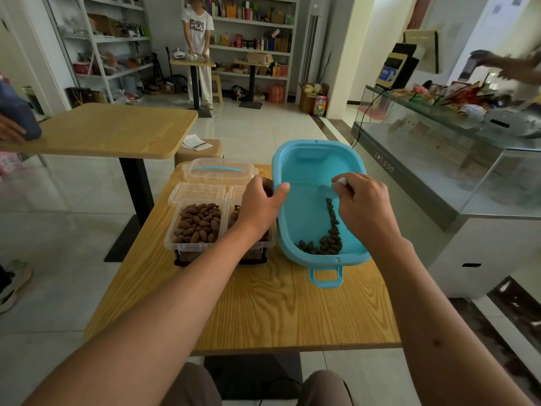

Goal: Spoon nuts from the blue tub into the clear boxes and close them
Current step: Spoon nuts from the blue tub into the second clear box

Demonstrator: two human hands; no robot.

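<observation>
The blue tub stands tilted on the wooden table, its far end raised. Brown nuts lie in a trail down to its near corner. My left hand grips the tub's left rim, thumb inside. My right hand is inside the tub and holds a white spoon by its handle, above the nut trail. Left of the tub, a clear box sits open and full of nuts. A second clear box beside it is mostly hidden under my left wrist.
An empty clear lidded container stands behind the two boxes. Another wooden table is to the left, a glass counter to the right. A person stands at a far table by the shelves, and another person's hands reach over the counter.
</observation>
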